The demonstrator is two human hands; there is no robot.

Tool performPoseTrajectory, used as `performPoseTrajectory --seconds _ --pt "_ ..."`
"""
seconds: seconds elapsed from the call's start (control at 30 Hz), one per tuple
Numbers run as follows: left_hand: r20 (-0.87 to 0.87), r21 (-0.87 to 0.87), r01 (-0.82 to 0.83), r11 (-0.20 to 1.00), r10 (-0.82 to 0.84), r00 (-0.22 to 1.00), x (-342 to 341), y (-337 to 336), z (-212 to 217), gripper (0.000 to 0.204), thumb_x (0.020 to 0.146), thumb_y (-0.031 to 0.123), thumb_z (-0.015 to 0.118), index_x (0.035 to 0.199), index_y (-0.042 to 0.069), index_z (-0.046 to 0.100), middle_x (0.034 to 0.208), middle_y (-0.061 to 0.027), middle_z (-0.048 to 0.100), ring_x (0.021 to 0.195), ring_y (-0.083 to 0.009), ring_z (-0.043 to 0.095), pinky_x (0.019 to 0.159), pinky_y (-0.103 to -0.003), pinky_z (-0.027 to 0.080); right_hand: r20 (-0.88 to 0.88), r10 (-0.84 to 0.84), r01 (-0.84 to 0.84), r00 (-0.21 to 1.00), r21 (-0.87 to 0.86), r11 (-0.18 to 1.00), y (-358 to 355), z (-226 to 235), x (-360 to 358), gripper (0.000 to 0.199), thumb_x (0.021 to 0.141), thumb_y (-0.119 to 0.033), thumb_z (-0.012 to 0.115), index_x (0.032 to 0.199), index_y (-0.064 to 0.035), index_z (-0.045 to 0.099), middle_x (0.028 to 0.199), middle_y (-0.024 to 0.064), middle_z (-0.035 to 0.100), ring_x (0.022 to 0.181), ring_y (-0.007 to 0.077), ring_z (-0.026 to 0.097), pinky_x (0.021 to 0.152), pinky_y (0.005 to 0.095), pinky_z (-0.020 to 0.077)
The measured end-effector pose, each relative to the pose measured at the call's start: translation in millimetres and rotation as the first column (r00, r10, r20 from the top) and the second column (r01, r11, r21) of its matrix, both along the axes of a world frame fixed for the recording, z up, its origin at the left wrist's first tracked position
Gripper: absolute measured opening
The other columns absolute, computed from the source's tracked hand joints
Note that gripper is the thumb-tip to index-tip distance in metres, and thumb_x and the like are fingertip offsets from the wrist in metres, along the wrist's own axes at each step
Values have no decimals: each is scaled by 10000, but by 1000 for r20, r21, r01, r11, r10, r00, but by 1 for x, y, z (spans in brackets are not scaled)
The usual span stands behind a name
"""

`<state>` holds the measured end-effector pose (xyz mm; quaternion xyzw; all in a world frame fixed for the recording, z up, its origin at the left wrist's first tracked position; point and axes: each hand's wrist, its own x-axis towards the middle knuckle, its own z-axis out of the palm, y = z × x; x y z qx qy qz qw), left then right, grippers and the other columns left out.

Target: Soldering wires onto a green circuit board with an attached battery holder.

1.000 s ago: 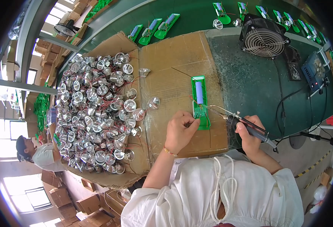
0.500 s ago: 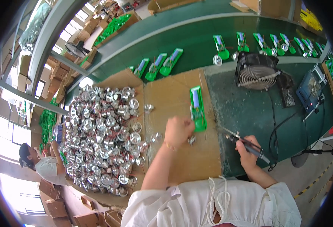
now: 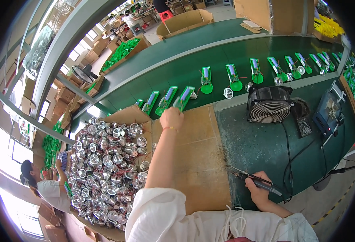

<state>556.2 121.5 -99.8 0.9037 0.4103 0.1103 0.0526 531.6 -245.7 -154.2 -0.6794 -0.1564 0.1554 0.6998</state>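
Note:
My left hand [image 3: 172,119] reaches out to the belt's near edge, with its fingers closed at the lower end of a green plastic casing [image 3: 183,99]. That casing is slightly blurred, and my fingertips are partly hidden. A silver reflector cup [image 3: 193,95] lies just beside it. My right hand [image 3: 259,188] grips a soldering iron [image 3: 262,184] by its dark handle, low over the bench, its tip pointing left toward the cardboard sheet [image 3: 201,161]. Another green casing with a blue-violet cell [image 3: 206,80] lies on the belt to the right of my left hand.
A big heap of silver reflector cups [image 3: 109,169] fills a cardboard box at left. Several green casings line the green belt [image 3: 145,76]. On the bench stand a black fan [image 3: 269,105] and a blue soldering station [image 3: 326,113]. Another person [image 3: 50,187] works at far left.
My left hand has moved from the cardboard forward to the belt. The green casing is gone from the cardboard. The view has tilted up; the soldering iron stays in my right hand.

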Motion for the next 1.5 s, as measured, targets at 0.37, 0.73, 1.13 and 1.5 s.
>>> performPoseTrajectory --seconds 0.37,0.73,1.13,1.5 --pt "387 -292 160 943 -37 921 -163 -129 15 358 687 414 699 656 61 647 632 -108 628 566 -282 612 531 -348 485 110 -18 14 994 36 999 7 -2 -2 165 773 -106 647 774 -15 510 602 43 560 539 78 521 508 219 415" --pt "239 86 -336 938 308 921 -184 -39 -19 308 762 352 600 779 52 669 692 -140 623 649 -323 600 603 -387 476 120 -57 52 991 40 998 7 -4 -11 165 772 -112 650 755 -17 515 600 30 549 532 77 507 504 215 399" --pt "197 -138 -373 917 395 898 -122 24 -10 384 736 517 578 845 172 707 860 -144 654 808 -325 625 675 -425 497 224 -46 50 973 -14 999 6 -8 -9 143 765 -96 652 756 -22 531 599 32 570 534 77 513 508 224 405" --pt "160 -427 -181 886 271 949 -104 56 -20 375 586 335 765 799 38 682 849 -142 664 793 -256 641 756 -351 496 253 -38 45 967 -22 999 7 -5 -8 130 768 -85 648 751 -24 534 602 30 572 531 77 514 512 224 410"
